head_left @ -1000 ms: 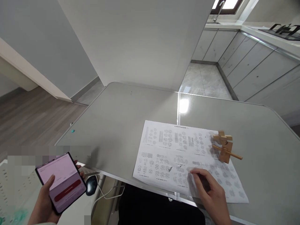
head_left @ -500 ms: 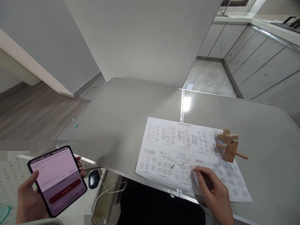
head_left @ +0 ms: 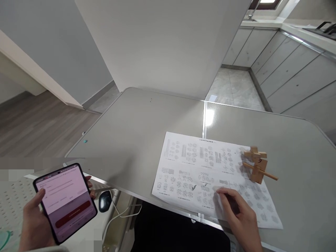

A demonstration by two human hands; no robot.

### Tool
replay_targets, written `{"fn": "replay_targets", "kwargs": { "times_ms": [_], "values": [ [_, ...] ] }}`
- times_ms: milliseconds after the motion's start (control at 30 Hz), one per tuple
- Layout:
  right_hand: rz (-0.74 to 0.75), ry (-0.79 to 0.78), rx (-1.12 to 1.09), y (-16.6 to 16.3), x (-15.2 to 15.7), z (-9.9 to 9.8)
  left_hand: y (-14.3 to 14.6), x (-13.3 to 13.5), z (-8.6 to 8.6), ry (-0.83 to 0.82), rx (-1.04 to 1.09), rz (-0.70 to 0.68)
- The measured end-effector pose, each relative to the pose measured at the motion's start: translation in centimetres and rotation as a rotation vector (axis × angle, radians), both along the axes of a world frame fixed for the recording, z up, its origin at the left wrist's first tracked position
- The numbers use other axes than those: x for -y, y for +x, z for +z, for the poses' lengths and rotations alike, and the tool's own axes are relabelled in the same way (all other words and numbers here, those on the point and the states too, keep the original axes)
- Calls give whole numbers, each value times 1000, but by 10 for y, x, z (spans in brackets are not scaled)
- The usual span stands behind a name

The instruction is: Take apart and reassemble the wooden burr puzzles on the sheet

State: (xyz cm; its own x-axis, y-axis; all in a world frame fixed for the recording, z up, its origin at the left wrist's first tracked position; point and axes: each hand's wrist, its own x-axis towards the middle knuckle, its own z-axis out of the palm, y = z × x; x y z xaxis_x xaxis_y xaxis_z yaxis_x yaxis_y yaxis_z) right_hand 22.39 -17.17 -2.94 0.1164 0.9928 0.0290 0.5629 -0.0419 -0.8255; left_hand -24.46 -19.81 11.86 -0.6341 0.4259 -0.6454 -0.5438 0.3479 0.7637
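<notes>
"What writing reaches you on the feed?"

"Little I can make out. The phone (head_left: 65, 203), held beside the near left edge of the worktop (head_left: 141, 133), shows fine text above a red bar (head_left: 72, 214); I can't read either."

"And the printed sheet (head_left: 189, 166)?"

"Flat on the worktop: a heading along its far edge, small patterns with captions, all too tiny for me. Wooden blocks (head_left: 259, 169) stand over its right edge, one bearing a dark curved mark."

"How's each grip?"

"I see the left hand (head_left: 34, 222) closed around the phone, thumb over the screen. The right hand (head_left: 237, 211) curls loosely above the sheet; I can't tell whether its fingertips meet."
</notes>
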Motion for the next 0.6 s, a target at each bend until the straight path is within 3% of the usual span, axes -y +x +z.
{"fn": "replay_targets", "kwargs": {
  "times_ms": [600],
  "values": [
    [-2, -8, -12, -3, -1, 5, -9, 10, -19, 13, -75, -48]
  ]
}}
